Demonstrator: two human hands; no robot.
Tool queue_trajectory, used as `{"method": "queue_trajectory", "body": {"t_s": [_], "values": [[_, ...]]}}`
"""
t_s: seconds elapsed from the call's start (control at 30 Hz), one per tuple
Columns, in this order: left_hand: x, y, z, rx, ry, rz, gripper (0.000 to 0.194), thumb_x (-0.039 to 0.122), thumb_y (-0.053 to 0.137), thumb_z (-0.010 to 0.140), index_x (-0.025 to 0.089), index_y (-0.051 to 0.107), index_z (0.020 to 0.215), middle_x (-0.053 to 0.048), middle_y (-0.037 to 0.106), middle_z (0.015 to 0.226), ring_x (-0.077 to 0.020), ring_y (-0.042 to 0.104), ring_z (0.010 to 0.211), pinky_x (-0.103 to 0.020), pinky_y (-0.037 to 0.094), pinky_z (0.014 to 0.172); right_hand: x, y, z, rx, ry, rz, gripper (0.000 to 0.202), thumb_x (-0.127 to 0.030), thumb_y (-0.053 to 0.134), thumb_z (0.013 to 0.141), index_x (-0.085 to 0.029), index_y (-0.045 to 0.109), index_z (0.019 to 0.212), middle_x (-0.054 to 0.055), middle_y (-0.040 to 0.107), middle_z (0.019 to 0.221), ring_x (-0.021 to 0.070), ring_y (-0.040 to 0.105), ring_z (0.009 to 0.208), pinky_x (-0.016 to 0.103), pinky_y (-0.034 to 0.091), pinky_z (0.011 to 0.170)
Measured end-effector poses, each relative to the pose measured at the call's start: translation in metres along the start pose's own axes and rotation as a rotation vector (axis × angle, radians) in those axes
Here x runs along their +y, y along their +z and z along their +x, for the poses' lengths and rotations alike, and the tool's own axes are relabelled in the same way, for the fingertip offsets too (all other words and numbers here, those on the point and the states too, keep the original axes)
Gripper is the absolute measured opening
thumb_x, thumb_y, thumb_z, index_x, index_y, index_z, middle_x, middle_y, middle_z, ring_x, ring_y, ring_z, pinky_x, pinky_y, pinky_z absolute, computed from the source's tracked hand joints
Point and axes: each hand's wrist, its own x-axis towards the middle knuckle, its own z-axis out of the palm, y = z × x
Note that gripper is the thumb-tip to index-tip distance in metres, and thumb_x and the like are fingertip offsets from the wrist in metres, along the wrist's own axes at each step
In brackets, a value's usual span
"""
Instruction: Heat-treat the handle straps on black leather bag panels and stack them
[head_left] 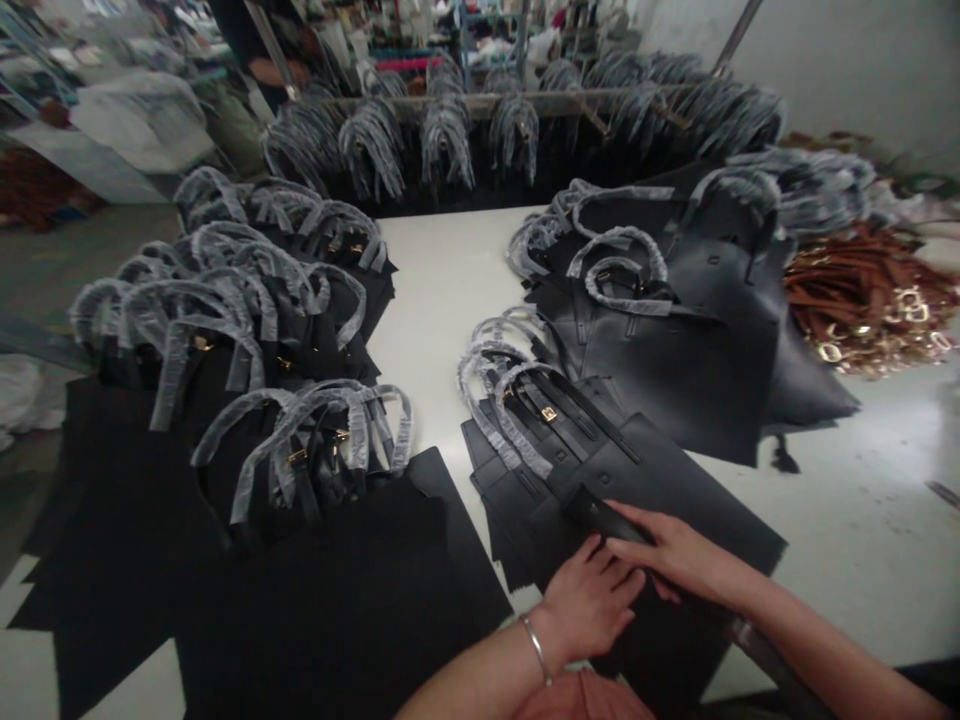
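Observation:
My right hand (pixel 667 550) is closed around a black leather strap (pixel 600 515) that runs back under the right forearm. Close beside it, my left hand (pixel 596 597), with a silver bangle on the wrist, has its fingers bent against the strap; whether they grip it is hard to make out. Both hands are over a stack of black leather panels (pixel 652 470) whose handles (pixel 499 400) are wrapped in clear plastic. A small gold buckle (pixel 549 413) shows on that stack.
More black panels (pixel 337 600) with wrapped handles lie at left. Others (pixel 690 360) are at the right, beside brown straps (pixel 855 290) with gold rings. Wrapped handles (pixel 446 135) hang on a rail behind the white table (pixel 442 300). A person's arm (pixel 274 72) shows at the back.

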Motion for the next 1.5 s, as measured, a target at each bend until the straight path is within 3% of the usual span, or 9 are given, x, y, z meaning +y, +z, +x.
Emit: {"method": "queue_trajectory", "body": {"t_s": [0.1,0.2,0.27,0.37,0.57,0.93,1.23,1.37,1.5], "values": [[0.003,-0.001,0.001,0.002,0.018,-0.010,0.041,0.036,0.042,0.096,0.016,0.048,0.131,-0.007,0.052,0.133,-0.0216,0.038,0.129,-0.040,0.016,0.115,-0.008,0.010,0.010,0.062,-0.052,-0.085,0.066,-0.050,0.059,0.080,-0.016,0.052,0.137,0.007,0.075,0.084,0.0223,0.070,0.066,0.030,0.055,0.056],[0.004,0.000,0.000,-0.010,0.022,0.005,0.044,0.037,0.042,0.096,0.015,0.045,0.134,-0.009,0.049,0.136,-0.0227,0.037,0.130,-0.041,0.016,0.115,-0.024,0.014,0.027,0.195,-0.179,-0.166,0.063,-0.048,0.063,0.076,-0.015,0.060,0.129,0.010,0.073,0.106,0.0276,0.067,0.099,0.035,0.052,0.085],[0.005,0.002,-0.002,-0.006,0.010,0.020,0.046,0.038,0.039,0.097,0.014,0.042,0.137,-0.009,0.044,0.142,-0.0234,0.033,0.134,-0.042,0.016,0.114,-0.028,0.009,0.030,0.214,-0.153,-0.117,0.068,-0.051,0.059,0.079,-0.015,0.052,0.137,0.007,0.075,0.081,0.0256,0.071,0.079,0.034,0.054,0.073],[0.005,0.003,-0.007,0.007,0.008,0.029,0.048,0.038,0.034,0.098,0.014,0.039,0.139,-0.008,0.036,0.149,-0.0237,0.025,0.139,-0.041,0.016,0.115,-0.017,-0.012,0.020,0.235,-0.034,0.034,0.073,-0.055,0.052,0.084,-0.019,0.037,0.146,-0.006,0.057,0.044,0.0185,0.059,0.042,0.027,0.048,0.046],[0.004,0.004,-0.008,0.015,0.025,0.036,0.050,0.039,0.032,0.098,0.013,0.039,0.140,-0.009,0.032,0.151,-0.0233,0.023,0.140,-0.041,0.014,0.115,0.023,-0.050,0.000,0.318,0.112,0.242,0.066,-0.052,0.057,0.083,-0.021,0.041,0.139,-0.004,0.057,0.063,0.0107,0.053,0.037,0.022,0.040,0.035],[0.001,0.008,-0.005,0.013,0.054,0.040,0.053,0.042,0.033,0.098,0.012,0.038,0.141,-0.009,0.029,0.153,-0.0236,0.021,0.141,-0.041,0.014,0.115,0.013,-0.093,0.032,0.427,0.110,0.479,0.039,-0.047,0.065,0.080,-0.021,0.055,0.108,-0.004,0.056,0.063,0.0092,0.052,0.038,0.019,0.041,0.032],[-0.009,0.048,-0.001,0.124,0.125,0.205,0.052,0.049,0.031,0.097,0.017,0.044,0.136,-0.007,0.037,0.149,-0.0233,0.032,0.136,-0.040,0.027,0.108,0.018,-0.126,0.065,0.388,0.119,0.526,0.037,-0.047,0.066,0.081,-0.020,0.053,0.103,-0.003,0.060,0.063,0.0098,0.053,0.037,0.020,0.043,0.032],[-0.013,0.078,0.000,0.344,0.159,0.328,0.052,0.053,0.035,0.095,0.019,0.048,0.132,-0.007,0.042,0.146,-0.0251,0.037,0.133,-0.041,0.029,0.106,0.018,-0.130,0.059,0.434,0.118,0.514,0.042,-0.049,0.065,0.081,-0.020,0.051,0.107,-0.003,0.060,0.066,0.0098,0.054,0.039,0.020,0.045,0.033],[-0.016,0.105,0.004,0.502,0.141,0.374,0.037,0.037,0.046,0.094,0.023,0.053,0.126,-0.004,0.047,0.142,-0.0253,0.040,0.131,-0.043,0.030,0.106,0.024,-0.124,0.042,0.404,0.162,0.468,0.049,-0.052,0.066,0.079,-0.016,0.051,0.111,0.000,0.061,0.064,0.0115,0.054,0.037,0.022,0.044,0.031]]}}
